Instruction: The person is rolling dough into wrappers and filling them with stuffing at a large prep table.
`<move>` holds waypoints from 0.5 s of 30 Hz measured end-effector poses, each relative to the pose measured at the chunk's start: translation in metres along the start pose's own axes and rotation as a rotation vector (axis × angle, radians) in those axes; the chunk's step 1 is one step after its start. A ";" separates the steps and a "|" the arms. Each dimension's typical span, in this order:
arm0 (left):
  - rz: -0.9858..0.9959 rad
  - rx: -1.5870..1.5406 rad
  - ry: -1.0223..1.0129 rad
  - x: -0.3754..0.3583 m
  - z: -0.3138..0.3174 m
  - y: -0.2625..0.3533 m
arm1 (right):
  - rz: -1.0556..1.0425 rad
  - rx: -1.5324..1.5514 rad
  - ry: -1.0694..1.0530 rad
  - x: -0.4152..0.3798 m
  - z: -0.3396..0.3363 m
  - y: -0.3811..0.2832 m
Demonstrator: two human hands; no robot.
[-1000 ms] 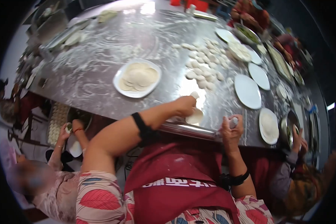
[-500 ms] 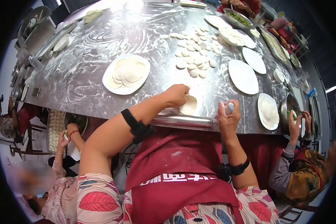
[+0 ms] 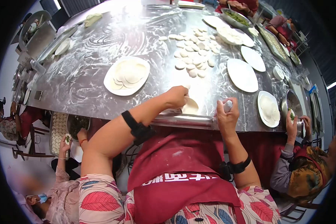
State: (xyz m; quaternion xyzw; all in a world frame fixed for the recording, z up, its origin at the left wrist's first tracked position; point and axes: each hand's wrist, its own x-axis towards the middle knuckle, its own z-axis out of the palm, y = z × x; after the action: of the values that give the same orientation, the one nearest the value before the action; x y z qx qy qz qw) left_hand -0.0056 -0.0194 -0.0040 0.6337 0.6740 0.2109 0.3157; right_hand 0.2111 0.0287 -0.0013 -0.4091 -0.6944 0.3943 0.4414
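Near the table's front edge, my left hand (image 3: 176, 98) has its fingers closed on the rim of a round dough wrapper (image 3: 190, 106), which lies on the floured steel. To its right, my right hand (image 3: 227, 115) is wrapped round a short, pale rolling pin (image 3: 227, 106), seen almost end-on and apart from the wrapper. Beyond my hands lie many small flattened dough pieces (image 3: 192, 59). A white plate (image 3: 109, 83) on the left bears a pile of rolled wrappers (image 3: 127, 73).
Two bare white plates (image 3: 242, 75) (image 3: 253, 59) lie to the right, near a plate of wrappers (image 3: 268, 108) and a metal bowl (image 3: 293, 100). Co-workers' hands hold filled wrappers at right (image 3: 292, 123) and left (image 3: 65, 145), beside a dumpling tray (image 3: 59, 130).
My left hand now covers more of the wrapper's left side. My right hand keeps its grip and has barely moved. At the left, a co-worker's wrapper with green filling has come into clearer view.
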 end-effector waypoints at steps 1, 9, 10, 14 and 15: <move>-0.011 -0.027 -0.041 -0.006 -0.005 0.004 | -0.013 0.000 0.003 0.003 0.001 0.003; -0.120 0.062 -0.014 -0.004 -0.014 0.015 | -0.495 -0.266 0.184 0.063 0.040 0.012; -0.096 0.083 0.063 -0.006 -0.007 0.010 | -0.456 -0.282 0.134 0.050 0.029 0.013; -0.137 0.139 0.043 -0.009 0.005 0.013 | -0.112 0.037 0.051 -0.009 0.002 -0.004; -0.106 0.115 0.069 -0.009 0.007 0.012 | -0.035 0.051 0.035 -0.016 -0.002 -0.006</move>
State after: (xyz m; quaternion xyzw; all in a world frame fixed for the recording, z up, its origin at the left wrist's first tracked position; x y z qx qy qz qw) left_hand 0.0079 -0.0277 0.0004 0.6065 0.7282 0.1766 0.2658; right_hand 0.2163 0.0125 0.0000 -0.3921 -0.6835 0.3970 0.4706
